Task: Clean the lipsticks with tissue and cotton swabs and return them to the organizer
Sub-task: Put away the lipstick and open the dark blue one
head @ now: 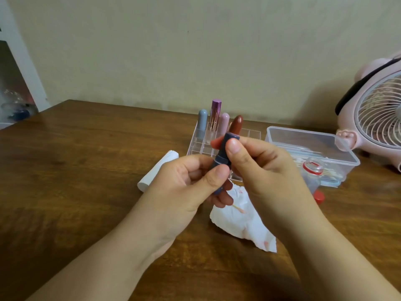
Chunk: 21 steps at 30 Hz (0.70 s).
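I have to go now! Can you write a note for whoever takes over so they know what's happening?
Left hand grips the lipstick base; right hand grips its upper tube. The brown-red stick is out, uncapped.
Three capped lipsticks stand in the organizer.
A stained tissue with a used swab lies on the table; swab box at right.
Left: finish this lipstick, cap it, put it back.

A pink desk fan stands at the right end of the wooden table, cut off by the frame edge, its pale grille facing left and a dark band across its top (the body has a small paw-shaped foot at the lower left). A beige wall rises behind the table. At the far left, past a white frame, sit blurred items, perhaps bottles.
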Each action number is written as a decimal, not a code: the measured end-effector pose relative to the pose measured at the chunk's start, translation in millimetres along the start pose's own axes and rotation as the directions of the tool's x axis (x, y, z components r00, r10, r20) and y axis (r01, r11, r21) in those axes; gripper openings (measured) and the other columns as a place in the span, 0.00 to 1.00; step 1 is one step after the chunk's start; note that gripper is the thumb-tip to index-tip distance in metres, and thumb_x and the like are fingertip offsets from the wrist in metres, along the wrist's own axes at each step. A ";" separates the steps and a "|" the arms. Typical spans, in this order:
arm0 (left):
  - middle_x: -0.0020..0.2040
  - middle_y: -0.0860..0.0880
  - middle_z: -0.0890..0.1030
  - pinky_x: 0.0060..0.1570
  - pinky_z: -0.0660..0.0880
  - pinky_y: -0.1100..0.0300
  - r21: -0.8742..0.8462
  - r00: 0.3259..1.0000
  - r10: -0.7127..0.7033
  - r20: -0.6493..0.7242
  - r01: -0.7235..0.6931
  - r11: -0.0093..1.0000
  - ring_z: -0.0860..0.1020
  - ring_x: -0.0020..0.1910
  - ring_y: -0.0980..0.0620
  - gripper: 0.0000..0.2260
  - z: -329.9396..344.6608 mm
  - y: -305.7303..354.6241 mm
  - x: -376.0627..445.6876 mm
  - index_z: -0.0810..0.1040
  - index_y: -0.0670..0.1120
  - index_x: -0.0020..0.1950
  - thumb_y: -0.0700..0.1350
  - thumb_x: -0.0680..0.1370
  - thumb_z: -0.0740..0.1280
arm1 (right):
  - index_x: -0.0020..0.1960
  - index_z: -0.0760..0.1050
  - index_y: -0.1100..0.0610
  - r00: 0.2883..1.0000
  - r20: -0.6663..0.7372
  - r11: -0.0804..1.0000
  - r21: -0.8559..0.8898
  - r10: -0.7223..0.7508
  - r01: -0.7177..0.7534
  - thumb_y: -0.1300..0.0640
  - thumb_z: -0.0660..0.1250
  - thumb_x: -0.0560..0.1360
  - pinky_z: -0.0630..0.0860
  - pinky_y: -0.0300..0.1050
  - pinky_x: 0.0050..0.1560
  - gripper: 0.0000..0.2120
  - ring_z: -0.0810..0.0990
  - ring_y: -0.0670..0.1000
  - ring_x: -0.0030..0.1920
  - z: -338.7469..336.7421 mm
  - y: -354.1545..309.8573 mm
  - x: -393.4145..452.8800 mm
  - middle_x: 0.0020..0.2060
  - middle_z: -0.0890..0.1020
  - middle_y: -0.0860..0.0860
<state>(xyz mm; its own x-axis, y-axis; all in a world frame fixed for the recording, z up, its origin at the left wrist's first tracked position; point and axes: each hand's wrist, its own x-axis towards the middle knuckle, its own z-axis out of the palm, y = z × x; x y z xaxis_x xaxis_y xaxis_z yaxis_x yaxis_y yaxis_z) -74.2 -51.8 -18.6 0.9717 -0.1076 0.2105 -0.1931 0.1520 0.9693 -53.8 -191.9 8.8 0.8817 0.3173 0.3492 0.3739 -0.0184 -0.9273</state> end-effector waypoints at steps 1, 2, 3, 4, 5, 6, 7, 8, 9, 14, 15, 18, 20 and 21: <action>0.38 0.48 0.83 0.40 0.77 0.58 -0.003 1.000 -0.021 0.002 0.021 1.000 0.81 0.36 0.51 0.16 -0.5 0.9 0.0 0.83 0.47 0.46 0.55 0.64 0.69 | 0.50 0.81 0.52 0.999 0.015 0.999 -0.021 0.031 -0.031 0.47 0.62 0.69 0.78 0.34 0.39 0.15 0.83 0.51 0.39 -3.1 0.0 1.1 0.39 0.84 0.51; 0.38 0.48 0.83 0.40 0.78 0.59 -0.011 0.999 -0.043 -0.014 0.043 0.999 0.82 0.37 0.51 0.16 -1.5 2.5 0.5 0.83 0.47 0.48 0.54 0.65 0.69 | 0.53 0.81 0.51 0.997 0.029 0.997 -0.050 0.068 -0.067 0.45 0.62 0.69 0.77 0.31 0.43 0.18 0.82 0.45 0.41 -6.9 0.0 2.3 0.39 0.85 0.46; 0.39 0.49 0.84 0.40 0.79 0.60 -0.015 0.997 -0.062 -0.048 0.061 0.998 0.82 0.38 0.51 0.16 -2.9 4.0 1.4 0.82 0.48 0.50 0.53 0.66 0.68 | 0.56 0.80 0.49 0.994 0.035 0.990 -0.093 0.107 -0.103 0.43 0.62 0.68 0.76 0.28 0.45 0.20 0.81 0.38 0.43 -11.6 0.4 4.0 0.40 0.84 0.40; 0.39 0.50 0.84 0.40 0.79 0.60 -0.006 0.992 -0.076 -0.099 0.076 0.997 0.83 0.40 0.52 0.16 -4.8 5.1 2.5 0.81 0.48 0.51 0.53 0.67 0.67 | 0.58 0.79 0.47 0.989 0.029 0.979 -0.151 0.143 -0.137 0.42 0.62 0.68 0.74 0.24 0.44 0.22 0.79 0.33 0.43 -16.9 0.7 5.8 0.40 0.83 0.36; 0.40 0.51 0.84 0.41 0.79 0.60 0.029 0.985 -0.079 -0.156 0.085 0.996 0.83 0.40 0.53 0.15 -7.3 5.0 4.1 0.80 0.50 0.51 0.53 0.68 0.66 | 0.59 0.78 0.45 0.985 0.023 0.961 -0.223 0.171 -0.162 0.41 0.62 0.68 0.72 0.22 0.42 0.22 0.78 0.30 0.43 -22.1 1.7 7.9 0.41 0.83 0.35; 0.40 0.52 0.84 0.43 0.79 0.59 0.081 0.974 -0.073 -0.213 0.092 0.992 0.83 0.41 0.54 0.12 -9.7 4.4 5.8 0.80 0.52 0.50 0.53 0.70 0.66 | 0.59 0.77 0.44 0.980 0.021 0.933 -0.312 0.196 -0.180 0.41 0.62 0.69 0.72 0.21 0.40 0.20 0.77 0.30 0.42 -26.8 4.4 9.8 0.42 0.83 0.36; 0.41 0.54 0.84 0.43 0.79 0.59 0.135 0.962 -0.057 -0.265 0.096 0.986 0.83 0.42 0.55 0.09 -11.7 3.1 7.7 0.79 0.53 0.50 0.53 0.72 0.66 | 0.60 0.77 0.43 0.975 0.029 0.889 -0.417 0.221 -0.189 0.42 0.63 0.71 0.72 0.22 0.38 0.18 0.77 0.31 0.42 -29.9 6.9 11.1 0.42 0.82 0.38; 0.42 0.54 0.84 0.43 0.78 0.59 0.179 0.948 -0.041 -0.314 0.101 0.979 0.82 0.43 0.56 0.07 -13.0 2.0 9.0 0.79 0.55 0.50 0.52 0.74 0.66 | 0.60 0.77 0.43 0.967 0.042 0.827 -0.528 0.251 -0.192 0.43 0.64 0.72 0.72 0.23 0.37 0.17 0.77 0.33 0.41 -31.4 10.4 12.3 0.41 0.82 0.40; 0.43 0.55 0.83 0.42 0.77 0.61 0.215 0.934 -0.025 -0.356 0.108 0.971 0.82 0.44 0.55 0.06 -14.4 0.2 10.2 0.78 0.56 0.50 0.52 0.75 0.65 | 0.61 0.76 0.43 0.958 0.058 0.755 -0.630 0.282 -0.184 0.43 0.65 0.73 0.72 0.25 0.38 0.17 0.76 0.36 0.40 -31.7 14.7 13.4 0.41 0.80 0.40; 0.45 0.57 0.80 0.40 0.72 0.61 0.291 0.898 0.018 -0.439 0.124 0.949 0.77 0.45 0.55 0.03 -17.3 -1.2 12.8 0.75 0.60 0.43 0.52 0.76 0.66 | 0.65 0.74 0.44 0.938 0.055 0.526 -0.839 0.341 -0.142 0.44 0.66 0.75 0.74 0.36 0.52 0.19 0.77 0.43 0.49 -31.0 29.3 16.2 0.54 0.80 0.44; 0.45 0.57 0.80 0.42 0.73 0.60 0.305 0.902 0.027 -0.432 0.118 0.945 0.77 0.45 0.55 0.04 -17.5 -1.6 13.0 0.75 0.60 0.42 0.51 0.76 0.66 | 0.64 0.74 0.44 0.935 0.059 0.513 -0.847 0.350 -0.138 0.45 0.66 0.75 0.75 0.37 0.53 0.18 0.77 0.43 0.49 -30.7 28.1 16.3 0.54 0.80 0.44; 0.45 0.58 0.80 0.48 0.76 0.56 0.367 0.911 0.042 -0.409 0.123 0.922 0.78 0.47 0.56 0.05 -15.8 -1.5 12.4 0.73 0.61 0.41 0.52 0.76 0.66 | 0.62 0.76 0.43 0.914 0.110 0.504 -0.857 0.391 -0.112 0.45 0.67 0.74 0.76 0.37 0.51 0.17 0.77 0.43 0.47 -29.5 18.7 14.9 0.50 0.79 0.42; 0.45 0.59 0.80 0.50 0.76 0.55 0.384 0.915 0.050 -0.400 0.118 0.916 0.78 0.48 0.56 0.05 -14.7 -0.8 11.7 0.72 0.61 0.41 0.52 0.76 0.66 | 0.61 0.76 0.42 0.890 0.166 0.477 -0.877 0.425 -0.064 0.43 0.67 0.73 0.74 0.34 0.47 0.17 0.76 0.42 0.46 -24.3 10.9 13.3 0.51 0.79 0.42; 0.45 0.59 0.79 0.50 0.77 0.55 0.391 0.917 0.050 -0.395 0.119 0.913 0.78 0.49 0.56 0.05 -14.5 -0.6 11.5 0.72 0.61 0.41 0.52 0.76 0.66 | 0.62 0.75 0.42 0.879 0.181 0.452 -0.891 0.440 -0.043 0.42 0.67 0.72 0.73 0.34 0.48 0.19 0.76 0.42 0.48 -19.5 8.8 11.4 0.54 0.79 0.43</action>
<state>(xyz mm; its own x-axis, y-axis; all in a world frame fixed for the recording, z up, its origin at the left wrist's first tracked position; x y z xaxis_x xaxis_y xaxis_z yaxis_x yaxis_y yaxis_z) -61.0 -38.9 -18.6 0.9355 0.2972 0.1912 -0.1140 -0.2583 0.9593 -34.9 -206.9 7.3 0.8881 0.4421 -0.1256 0.3871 -0.8668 -0.3143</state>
